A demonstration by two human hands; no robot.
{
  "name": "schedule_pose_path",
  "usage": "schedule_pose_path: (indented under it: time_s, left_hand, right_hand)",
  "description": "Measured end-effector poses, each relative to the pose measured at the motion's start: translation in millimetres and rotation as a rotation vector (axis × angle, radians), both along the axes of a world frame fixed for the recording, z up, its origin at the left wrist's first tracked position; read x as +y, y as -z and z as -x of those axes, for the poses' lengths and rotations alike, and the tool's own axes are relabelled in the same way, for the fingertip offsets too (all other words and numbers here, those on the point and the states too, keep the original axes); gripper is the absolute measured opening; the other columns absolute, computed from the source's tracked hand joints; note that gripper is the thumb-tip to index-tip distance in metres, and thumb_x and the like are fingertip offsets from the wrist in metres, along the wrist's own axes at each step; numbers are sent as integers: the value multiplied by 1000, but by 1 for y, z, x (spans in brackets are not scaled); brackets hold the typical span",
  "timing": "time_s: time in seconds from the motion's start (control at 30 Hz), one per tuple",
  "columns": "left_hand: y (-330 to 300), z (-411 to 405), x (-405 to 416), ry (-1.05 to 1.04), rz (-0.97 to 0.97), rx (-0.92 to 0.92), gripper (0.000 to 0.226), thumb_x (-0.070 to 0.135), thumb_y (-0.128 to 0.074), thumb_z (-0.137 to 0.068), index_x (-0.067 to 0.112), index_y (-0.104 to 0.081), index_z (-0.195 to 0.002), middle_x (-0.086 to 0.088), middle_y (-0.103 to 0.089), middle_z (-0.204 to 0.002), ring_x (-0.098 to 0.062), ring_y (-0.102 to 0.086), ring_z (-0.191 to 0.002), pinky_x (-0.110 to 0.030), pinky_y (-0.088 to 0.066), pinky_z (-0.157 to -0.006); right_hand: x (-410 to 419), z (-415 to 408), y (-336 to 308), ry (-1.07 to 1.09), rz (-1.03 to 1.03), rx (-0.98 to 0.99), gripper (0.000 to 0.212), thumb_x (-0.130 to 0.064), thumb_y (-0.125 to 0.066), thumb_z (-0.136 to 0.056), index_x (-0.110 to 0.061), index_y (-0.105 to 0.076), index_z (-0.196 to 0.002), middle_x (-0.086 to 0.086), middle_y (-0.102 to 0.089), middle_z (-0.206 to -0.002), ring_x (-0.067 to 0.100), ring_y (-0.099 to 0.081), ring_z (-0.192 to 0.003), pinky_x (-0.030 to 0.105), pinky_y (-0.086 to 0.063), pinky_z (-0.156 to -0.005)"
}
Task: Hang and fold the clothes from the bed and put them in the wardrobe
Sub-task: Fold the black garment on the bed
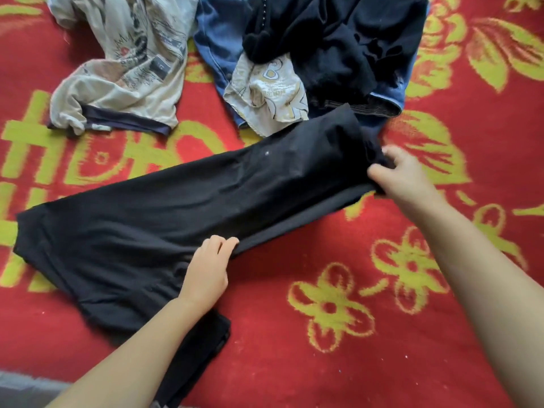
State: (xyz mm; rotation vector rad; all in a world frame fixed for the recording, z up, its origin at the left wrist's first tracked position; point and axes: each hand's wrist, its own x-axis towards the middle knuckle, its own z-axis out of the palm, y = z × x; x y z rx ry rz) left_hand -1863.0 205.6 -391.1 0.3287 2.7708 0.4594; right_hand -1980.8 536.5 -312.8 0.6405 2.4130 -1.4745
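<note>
1. Bed (pixel 382 334), covered by a red blanket patterned with yellow-green flowers and characters.
2. Black trousers (pixel 164 207) spread flat across the middle, running from the lower left up toward the right; a darker folded part (pixel 203 348) lying at the near edge.
3. Beige printed t-shirt (pixel 123 72) with a dark hem, crumpled at the upper left, apart from the trousers.
4. Heap at the top centre: blue denim garment (pixel 215 45) at the bottom, a cream printed cloth (pixel 268 92) on it, a black garment (pixel 329 39) on top.
5. Heap touching the far end of the trousers.
6. Grey strip (pixel 26 387) at the bottom left corner, unclear what.
</note>
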Motion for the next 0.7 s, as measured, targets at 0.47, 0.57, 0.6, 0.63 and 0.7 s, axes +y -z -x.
schedule_pose_path:
  time_s: [0.47, 0.57, 0.6, 0.63, 0.7]
  left_hand:
    - [-2, 24, -14, 101, -162, 40, 45, 17, -36, -76, 3, -67, -107, -12, -61, -93, -34, -58, -82, -45, -50, -73]
    - [-3, 74, -27, -78, -122, 162, 38, 11, -44, -82, 3, -63, -114, -17, -60, -104, -39, -56, -93, -51, -47, -81]
    - [-1, 90, -35, -142, -69, 179, 39, 11, -49, -85, 4, -58, -121, -18, -58, -113, -40, -54, -101, -51, -44, -86]
    - [1, 105, -43, -187, -6, 168, 43, 12, -53, -87, 5, -52, -130, -18, -54, -123, -39, -50, -110, -51, -40, -94]
    - [5, 130, -61, -203, 110, 81, 56, 19, -59, -90, 8, -39, -141, -16, -44, -137, -36, -40, -125, -48, -28, -105]
  right_hand:
    - [-28, 74, 62, 21, -279, -224, 97, -70, -55, -79, 4, -38, -139, 16, -46, -143, 28, -45, -130, 29, -36, -100]
    - [-33, 81, 58, 7, -344, -274, 103, -77, -51, -75, 7, -43, -135, 20, -48, -140, 32, -48, -127, 29, -36, -93]
    - [-34, 79, 57, -51, -417, -284, 96, -72, -53, -78, 8, -47, -129, 23, -52, -135, 35, -50, -123, 30, -38, -88]
    - [-35, 75, 58, -118, -509, -283, 81, -62, -57, -82, 9, -52, -123, 25, -55, -129, 38, -53, -119, 31, -38, -82]
    - [-36, 69, 56, -193, -682, -238, 46, -34, -59, -87, 5, -56, -111, 28, -59, -120, 41, -55, -112, 34, -40, -79]
